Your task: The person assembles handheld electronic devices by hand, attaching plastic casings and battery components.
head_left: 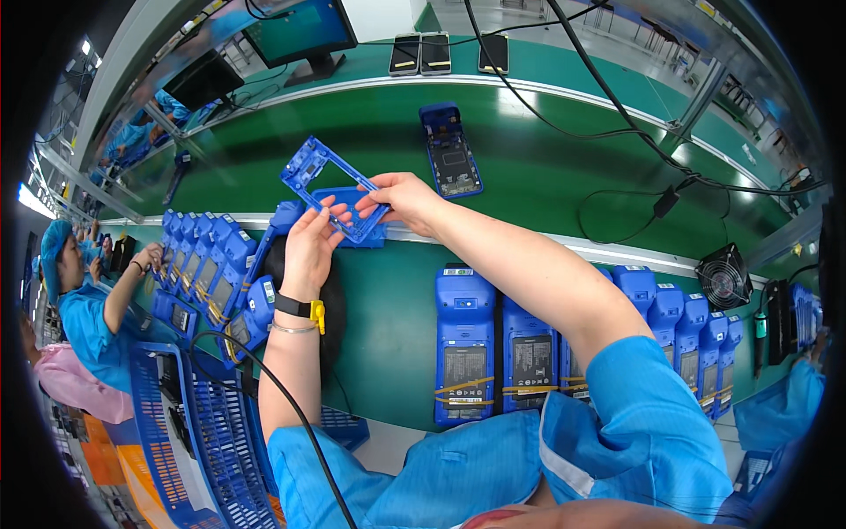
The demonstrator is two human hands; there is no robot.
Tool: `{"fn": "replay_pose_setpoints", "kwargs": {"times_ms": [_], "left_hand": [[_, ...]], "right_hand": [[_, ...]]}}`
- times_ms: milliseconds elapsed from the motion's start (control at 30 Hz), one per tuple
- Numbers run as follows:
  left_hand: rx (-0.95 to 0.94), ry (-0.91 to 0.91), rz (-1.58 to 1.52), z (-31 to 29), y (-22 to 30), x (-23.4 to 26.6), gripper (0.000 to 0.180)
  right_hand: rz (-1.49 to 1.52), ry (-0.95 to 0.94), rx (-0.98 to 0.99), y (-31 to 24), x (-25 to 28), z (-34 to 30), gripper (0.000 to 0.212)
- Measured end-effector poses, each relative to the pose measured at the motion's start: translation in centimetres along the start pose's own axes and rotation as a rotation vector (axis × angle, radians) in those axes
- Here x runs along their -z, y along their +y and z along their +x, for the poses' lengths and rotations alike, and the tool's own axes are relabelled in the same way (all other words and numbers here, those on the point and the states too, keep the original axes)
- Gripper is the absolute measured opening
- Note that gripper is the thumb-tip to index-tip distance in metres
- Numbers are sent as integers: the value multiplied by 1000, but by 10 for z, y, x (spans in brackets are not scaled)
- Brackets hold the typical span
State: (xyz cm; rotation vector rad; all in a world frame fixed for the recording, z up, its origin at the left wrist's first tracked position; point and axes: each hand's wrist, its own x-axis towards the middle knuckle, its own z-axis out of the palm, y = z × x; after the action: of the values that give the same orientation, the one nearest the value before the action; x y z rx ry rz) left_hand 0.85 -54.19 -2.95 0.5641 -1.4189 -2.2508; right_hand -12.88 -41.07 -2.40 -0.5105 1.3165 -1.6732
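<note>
My left hand [310, 245] and my right hand [398, 196] together hold a blue plastic frame [319, 176], tilted, above the near edge of the green conveyor belt [546, 167]. The left hand grips its lower side, the right hand its right end. A black wrist strap with a yellow clip [301, 308] and a dark cable sits on my left wrist. Right under the frame lies another blue part [368, 234] on the belt's rail. A blue handheld device with its back open [451, 152] lies farther out on the belt.
Blue handheld devices bound with yellow bands [493, 353] stand in a row at right; more lean at left [207, 273]. A blue basket [198, 423] sits lower left. A small fan [724, 279], monitor [304, 33], three phones [449, 53] and a seated co-worker [84, 309] surround me.
</note>
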Motion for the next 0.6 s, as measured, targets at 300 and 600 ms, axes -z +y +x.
{"fn": "replay_pose_setpoints", "kwargs": {"times_ms": [300, 600], "left_hand": [[2, 112, 267, 3, -9, -5, 21], [-142, 166, 255, 1, -18, -17, 27]], "right_hand": [[-122, 111, 45, 3, -6, 24, 21], [-194, 293, 117, 4, -8, 35, 18]]}}
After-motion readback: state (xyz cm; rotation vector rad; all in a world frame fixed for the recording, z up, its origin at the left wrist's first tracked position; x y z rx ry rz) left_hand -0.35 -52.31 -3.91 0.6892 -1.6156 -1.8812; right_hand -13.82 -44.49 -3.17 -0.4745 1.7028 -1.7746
